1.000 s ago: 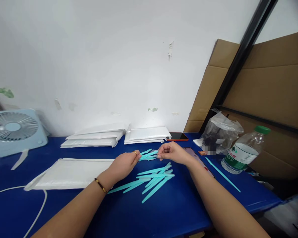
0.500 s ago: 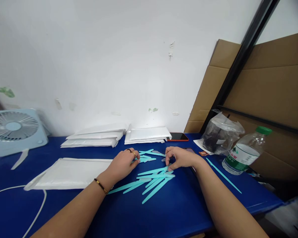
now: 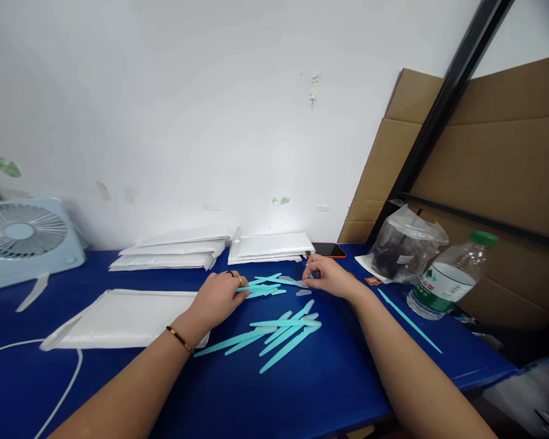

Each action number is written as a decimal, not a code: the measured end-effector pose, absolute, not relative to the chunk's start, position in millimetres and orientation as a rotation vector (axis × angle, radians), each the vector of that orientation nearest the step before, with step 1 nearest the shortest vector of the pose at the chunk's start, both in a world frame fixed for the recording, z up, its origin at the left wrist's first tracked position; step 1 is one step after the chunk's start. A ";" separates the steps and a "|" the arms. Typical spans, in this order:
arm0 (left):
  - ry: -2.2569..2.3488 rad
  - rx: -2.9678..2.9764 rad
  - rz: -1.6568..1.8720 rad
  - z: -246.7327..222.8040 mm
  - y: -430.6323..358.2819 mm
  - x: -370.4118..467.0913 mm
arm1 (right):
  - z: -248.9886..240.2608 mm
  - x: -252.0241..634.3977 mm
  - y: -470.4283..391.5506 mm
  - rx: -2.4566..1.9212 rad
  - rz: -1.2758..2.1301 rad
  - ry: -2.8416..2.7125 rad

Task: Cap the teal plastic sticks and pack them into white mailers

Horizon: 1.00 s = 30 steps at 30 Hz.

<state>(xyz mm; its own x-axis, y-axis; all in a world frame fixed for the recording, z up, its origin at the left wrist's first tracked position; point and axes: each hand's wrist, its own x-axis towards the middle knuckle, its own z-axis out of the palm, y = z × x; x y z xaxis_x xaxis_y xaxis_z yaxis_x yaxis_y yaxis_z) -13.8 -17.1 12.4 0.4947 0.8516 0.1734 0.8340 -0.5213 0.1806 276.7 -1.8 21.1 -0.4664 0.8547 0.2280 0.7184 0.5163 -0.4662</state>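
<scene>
Slim turquoise eyebrow razors point(image 3: 290, 350) with pale see-through blade caps lie crossed in a loose heap on the blue table point(image 3: 329, 366). Beyond them, a smaller bunch of the same razors point(image 3: 263, 289) has its left ends under the curled fingers of my left hand point(image 3: 219, 300), which is closed on them. My right hand point(image 3: 332, 277) pinches, thumb against fingers, at the right end of a razor point(image 3: 290, 281) lying across the far side of that bunch. A small clear cap point(image 3: 303, 293) rests on the table just below my right fingertips.
White padded mailers lie at the left point(image 3: 128, 320) and in stacks by the wall point(image 3: 174, 253). A fan point(image 3: 27, 238) and a white cable point(image 3: 68, 390) are far left. Right are a phone point(image 3: 329, 250), a bagged cup point(image 3: 400, 250), a bottle point(image 3: 452, 280) and a single razor point(image 3: 409, 320).
My right hand has moved away from the near heap to the far bunch, leaving one razor there lying at a changed angle. My left hand has shifted slightly left.
</scene>
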 end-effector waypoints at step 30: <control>1.382 2.584 0.406 18.4 -23.2 -9.7 | 16.5 271.7 -5.1 -1.296 0.723 -2.255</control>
